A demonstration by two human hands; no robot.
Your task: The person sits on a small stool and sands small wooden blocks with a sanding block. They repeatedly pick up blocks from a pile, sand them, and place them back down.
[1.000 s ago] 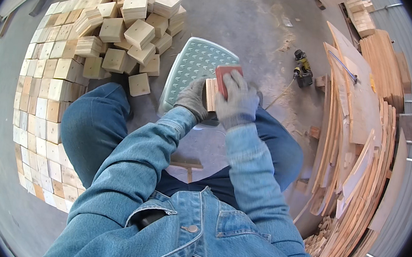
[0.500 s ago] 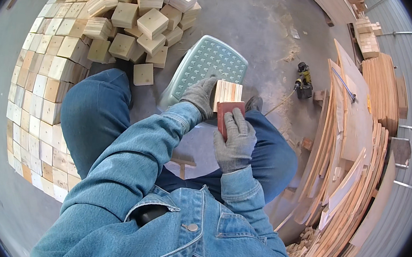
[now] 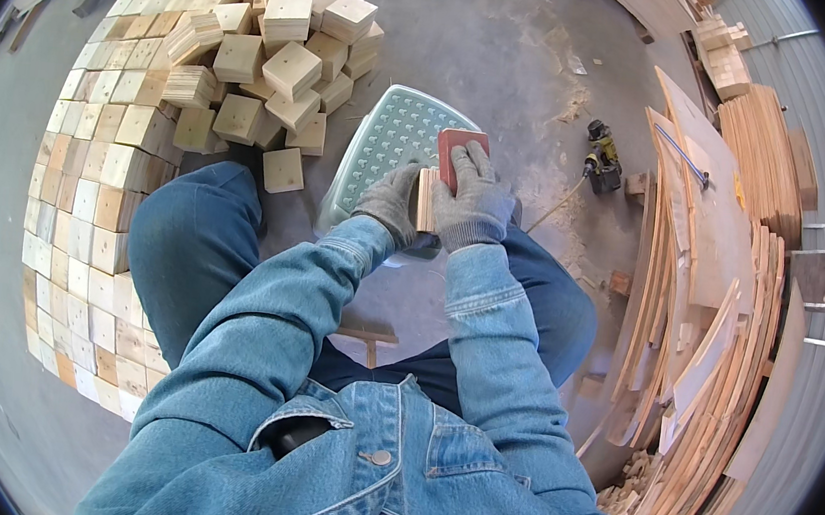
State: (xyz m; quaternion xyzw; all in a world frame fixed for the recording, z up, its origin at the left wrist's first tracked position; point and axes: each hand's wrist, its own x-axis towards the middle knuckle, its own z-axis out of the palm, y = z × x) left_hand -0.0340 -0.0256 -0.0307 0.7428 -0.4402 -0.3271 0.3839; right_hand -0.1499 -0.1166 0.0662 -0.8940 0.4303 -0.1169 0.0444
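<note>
In my gloved left hand (image 3: 390,201) is a layered plywood block (image 3: 426,201), gripped from its left side above a pale green plastic stool (image 3: 405,136). My gloved right hand (image 3: 475,200) is closed on a red-brown sanding block (image 3: 462,152), its fingers lying over the top face. The sanding block reaches past the far edge of the plywood block, and my right hand covers much of the wood. Both hands are close together between my knees.
On the left stand rows of stacked wooden blocks (image 3: 96,209), with a loose heap of blocks (image 3: 292,69) beyond. A yellow and black cordless drill (image 3: 602,159) lies on the floor to the right. Plywood sheets and strips (image 3: 706,238) lean along the right side.
My right hand has pushed the sanding block away from me, from the near edge of the plywood block to its far end. My left hand still grips the block.
</note>
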